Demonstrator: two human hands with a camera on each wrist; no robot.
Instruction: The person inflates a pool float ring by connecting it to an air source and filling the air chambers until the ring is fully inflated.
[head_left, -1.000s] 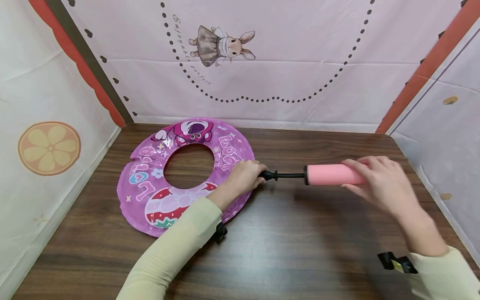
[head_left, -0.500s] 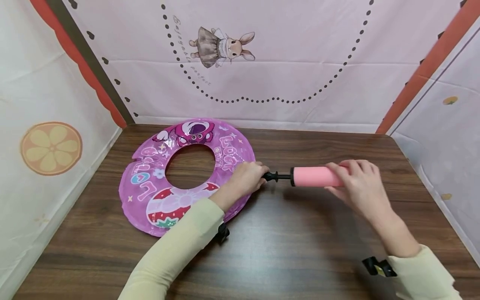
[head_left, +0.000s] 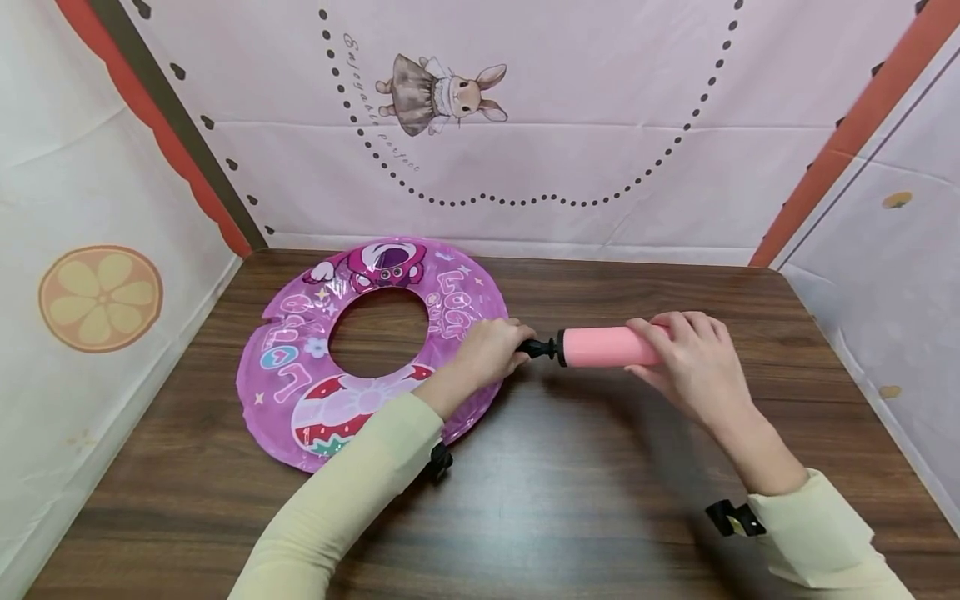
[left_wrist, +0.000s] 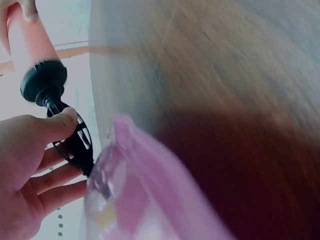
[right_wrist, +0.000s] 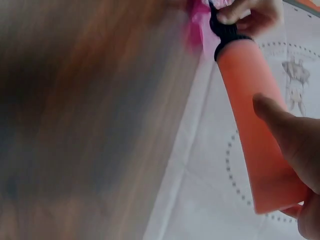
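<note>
A pink hand pump (head_left: pixel 603 347) with a black end and handle is held level just above the table, its barrel pushed close up to the handle. My right hand (head_left: pixel 693 362) grips the far end of the pink barrel. With thumb and fingers my left hand (head_left: pixel 491 350) holds the black handle (left_wrist: pixel 75 137), at the right edge of a purple swim ring (head_left: pixel 300 417). The ring lies on the table, printed with a bear and a strawberry, partly filled and creased at its left side. In the left wrist view the pump's tip meets the ring's edge; the joint itself is hidden.
The brown wooden table (head_left: pixel 570 500) has printed cloth walls behind and on both sides. A rabbit picture (head_left: pixel 442 93) marks the back cloth (head_left: pixel 600 67). Black wrist straps (head_left: pixel 735 518) sit at both sleeves.
My right hand has moved left with the pink barrel, and the black rod has slid inside it. My left hand and the ring have stayed in place.
</note>
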